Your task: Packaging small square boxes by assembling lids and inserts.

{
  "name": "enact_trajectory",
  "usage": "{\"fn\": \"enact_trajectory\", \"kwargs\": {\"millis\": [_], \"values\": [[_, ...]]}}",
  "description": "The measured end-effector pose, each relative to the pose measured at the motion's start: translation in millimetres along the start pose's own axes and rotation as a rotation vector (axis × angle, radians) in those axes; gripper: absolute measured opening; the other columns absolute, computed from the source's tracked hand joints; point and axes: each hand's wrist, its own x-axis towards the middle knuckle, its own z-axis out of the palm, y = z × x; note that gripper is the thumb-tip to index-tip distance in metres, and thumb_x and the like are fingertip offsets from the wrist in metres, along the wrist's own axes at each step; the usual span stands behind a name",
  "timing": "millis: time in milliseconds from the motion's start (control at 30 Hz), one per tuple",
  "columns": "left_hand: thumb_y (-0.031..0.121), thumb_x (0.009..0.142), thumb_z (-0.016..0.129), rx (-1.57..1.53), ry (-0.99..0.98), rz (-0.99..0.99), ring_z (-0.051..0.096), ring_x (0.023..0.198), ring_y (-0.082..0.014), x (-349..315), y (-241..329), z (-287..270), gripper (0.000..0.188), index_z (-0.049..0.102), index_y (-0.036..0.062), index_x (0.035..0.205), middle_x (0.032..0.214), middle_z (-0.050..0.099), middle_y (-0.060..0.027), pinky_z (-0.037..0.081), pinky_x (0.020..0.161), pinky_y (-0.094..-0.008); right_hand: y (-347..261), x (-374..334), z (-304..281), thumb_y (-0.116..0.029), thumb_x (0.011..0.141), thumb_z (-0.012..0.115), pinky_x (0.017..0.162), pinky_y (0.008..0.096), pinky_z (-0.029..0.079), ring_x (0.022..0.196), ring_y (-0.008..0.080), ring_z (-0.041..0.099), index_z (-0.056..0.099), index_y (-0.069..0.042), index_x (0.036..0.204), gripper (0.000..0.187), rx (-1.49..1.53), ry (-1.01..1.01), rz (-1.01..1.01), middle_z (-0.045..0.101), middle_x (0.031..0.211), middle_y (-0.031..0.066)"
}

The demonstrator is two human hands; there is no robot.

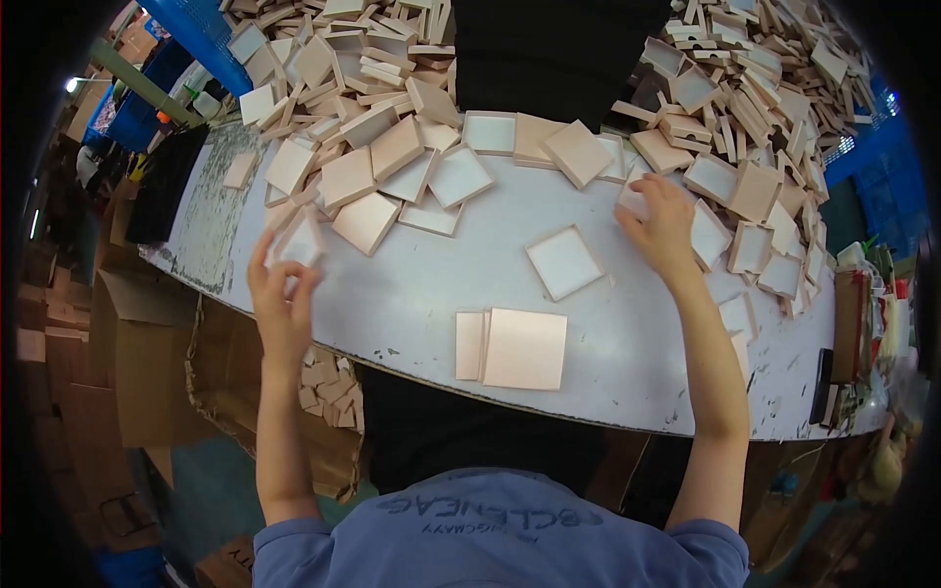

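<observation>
My left hand (279, 302) is at the left edge of the pile, its thumb and fingers curled round a small shallow cardboard box half (301, 241), slightly blurred. On the far right side of the table, my right hand (665, 227) has its thumb and fingers closed on another pale pink box half (635, 202), partly hidden by the fingers. Between the hands a box half (566, 263) lies with its white inside up. Nearer to me, a closed-looking pink box (525, 349) lies beside overlapping pink pieces (470, 345).
Heaps of pink and white box halves cover the far left (372, 162) and far right (750, 181) of the white table (412, 294). Below its left edge stands an open carton (221, 387) with small pieces inside. Blue crates (201, 39) flank the heaps.
</observation>
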Motion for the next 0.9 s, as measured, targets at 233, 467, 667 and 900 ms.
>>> {"fn": "enact_trajectory", "kwargs": {"millis": [233,467,667,900], "values": [[0.016,0.07,0.067,-0.299,-0.392,0.538,0.036,0.123,-0.0407,-46,138,36,0.016,0.054,0.0067,0.075,0.131,0.039,-0.0251,0.029,0.096,-0.0496,-52,62,-23,-0.016,0.067,0.07,0.095,0.0431,0.026,0.116,0.0315,0.04,0.049,-0.008,0.118,0.056,0.077,0.303,-0.313,0.043,0.126,0.015],[0.021,0.074,0.067,-0.361,-0.602,0.472,0.027,0.124,-0.049,-59,137,58,0.022,0.054,0.0055,0.081,0.135,0.03,-0.0287,0.024,0.098,-0.0543,-61,155,-113,-0.025,0.059,0.078,0.095,0.0445,0.028,0.121,0.03,0.035,0.038,-0.015,0.129,0.082,-0.226,0.699,-0.5,0.034,0.134,0.0107],[0.039,0.076,0.065,-0.456,-0.276,0.575,0.032,0.127,-0.0399,-25,123,46,0.055,0.049,0.0102,0.121,0.137,0.035,-0.0234,0.014,0.102,-0.0486,-35,235,-150,-0.029,0.051,0.083,0.088,0.0421,0.044,0.11,0.0354,0.047,0.041,-0.007,0.123,0.087,-0.309,0.313,-0.483,0.052,0.116,0.0135],[0.018,0.071,0.069,-0.06,-0.164,0.823,0.028,0.13,-0.0349,183,118,110,0.07,0.036,0.004,0.131,0.139,0.031,-0.0178,0.022,0.103,-0.0458,-47,226,-136,-0.02,0.048,0.082,0.091,0.0398,0.043,0.108,0.0349,0.05,0.038,-0.003,0.127,0.092,-0.38,0.204,-0.281,0.052,0.117,0.0159]]}}
